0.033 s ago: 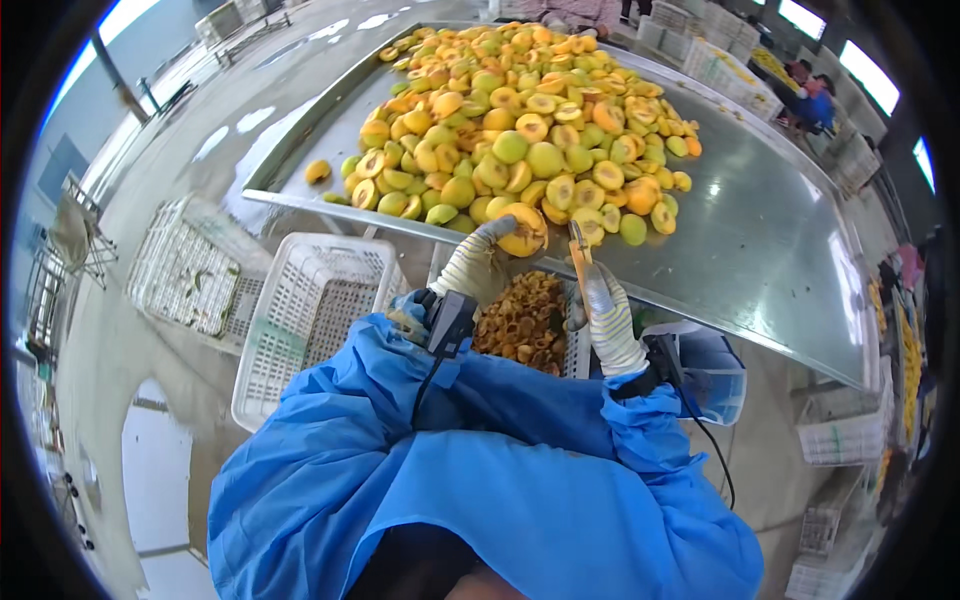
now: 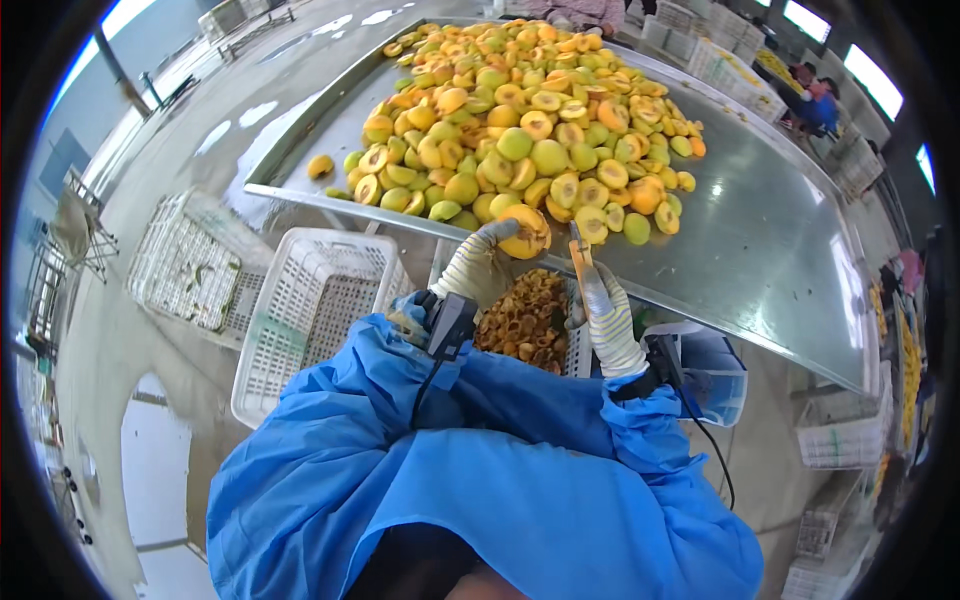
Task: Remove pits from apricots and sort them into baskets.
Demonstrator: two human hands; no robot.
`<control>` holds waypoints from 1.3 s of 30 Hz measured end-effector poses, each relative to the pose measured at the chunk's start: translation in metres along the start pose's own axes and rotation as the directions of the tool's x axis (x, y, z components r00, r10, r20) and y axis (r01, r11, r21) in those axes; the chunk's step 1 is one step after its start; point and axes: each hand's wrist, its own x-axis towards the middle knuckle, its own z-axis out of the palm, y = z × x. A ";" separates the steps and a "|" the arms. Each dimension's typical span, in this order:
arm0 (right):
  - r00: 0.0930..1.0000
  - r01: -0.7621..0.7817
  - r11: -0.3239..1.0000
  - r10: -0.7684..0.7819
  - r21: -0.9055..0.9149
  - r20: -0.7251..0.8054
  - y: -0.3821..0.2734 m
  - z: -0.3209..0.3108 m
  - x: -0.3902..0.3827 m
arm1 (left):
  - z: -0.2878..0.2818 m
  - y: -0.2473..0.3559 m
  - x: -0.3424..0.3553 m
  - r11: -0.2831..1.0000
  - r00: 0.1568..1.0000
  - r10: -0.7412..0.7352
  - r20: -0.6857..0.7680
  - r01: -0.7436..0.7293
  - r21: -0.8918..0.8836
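My gloved left hand is closed around a yellow peach half, its cut face with the reddish pit hollow turned toward my right. In my gloved right hand is a small tool with an orange-brown handle and a narrow metal tip. That tip stands upright, a little apart from the peach half. Just beyond both hands, a big heap of halved peaches lies on the metal table. Below and between my hands, a crate holds brown peach pits and scraps.
An empty white plastic crate stands at my left, with another white crate behind it. A blue bin is beside my right forearm. The table's raised metal rim runs just past my hands. Other people sit among crates far right.
Hardly anything differs. The view has shifted very slightly, and both hands keep their hold on the peach half and the tool.
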 end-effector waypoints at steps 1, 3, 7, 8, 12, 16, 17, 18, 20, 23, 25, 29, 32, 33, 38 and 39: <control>0.997 0.072 0.994 -0.072 -0.078 0.008 0.005 0.004 0.000 | -0.004 0.000 -0.005 1.000 0.999 0.004 0.051 -0.005 0.013; 0.991 0.136 0.977 -0.136 -0.165 0.013 0.010 0.010 -0.002 | -0.009 -0.004 -0.013 1.000 0.995 -0.003 0.098 0.001 0.025; 0.936 0.332 0.787 -0.341 -0.520 0.082 0.004 0.023 -0.004 | 0.004 -0.003 -0.028 0.986 0.996 -0.036 0.078 0.049 -0.162; 0.941 0.321 0.794 -0.329 -0.516 0.078 0.002 0.026 -0.008 | 0.000 -0.004 -0.027 0.985 0.997 -0.044 0.064 0.054 -0.163; 0.920 0.326 0.703 -0.391 -0.632 0.041 0.002 0.020 -0.012 | -0.004 -0.010 -0.021 0.986 0.997 -0.046 -0.057 0.037 -0.160; 0.838 0.442 0.441 -0.513 -0.781 0.185 0.005 0.027 -0.012 | -0.011 -0.015 -0.023 0.986 0.996 0.014 -0.087 -0.029 -0.167; 0.826 0.445 0.363 -0.521 -0.819 0.218 0.003 0.030 -0.013 | -0.010 -0.015 -0.024 0.983 0.994 0.030 -0.103 -0.048 -0.178; 0.825 0.447 0.363 -0.521 -0.817 0.219 0.005 0.030 -0.012 | -0.010 -0.016 -0.025 0.983 0.994 0.032 -0.104 -0.050 -0.177; 0.851 0.414 0.357 -0.479 -0.837 0.216 0.013 0.028 -0.009 | -0.002 -0.013 -0.030 0.989 0.997 0.047 -0.060 -0.055 -0.138; 0.812 0.432 0.212 -0.514 -0.877 0.276 0.015 0.034 -0.010 | -0.002 -0.015 -0.032 0.991 1.000 0.017 -0.022 -0.020 -0.135; 0.827 0.390 0.033 -0.453 -0.920 0.334 0.018 0.033 -0.008 | 0.006 -0.012 -0.040 0.989 1.000 0.009 -0.011 -0.010 -0.146; 0.913 0.252 -0.083 -0.310 -0.964 0.265 0.028 0.034 -0.007 | -0.011 -0.013 -0.032 0.983 0.996 -0.042 -0.073 0.028 -0.181; 0.963 0.170 0.003 -0.213 -0.985 0.165 0.031 0.034 -0.004 | -0.021 -0.019 -0.029 0.990 0.998 -0.039 -0.055 0.031 -0.134; 0.964 0.165 0.007 -0.214 -0.986 0.160 0.036 0.033 -0.001 | -0.022 -0.020 -0.028 0.991 0.998 -0.044 -0.055 0.036 -0.131; 0.990 0.096 0.111 -0.114 -0.989 0.083 0.060 0.037 0.006 | -0.009 -0.025 -0.023 0.992 0.960 -0.001 -0.279 -0.034 -0.124; 0.974 0.177 0.102 -0.159 -0.979 0.160 0.060 0.040 0.003 | -0.009 -0.027 -0.023 0.992 0.960 -0.009 -0.279 -0.026 -0.121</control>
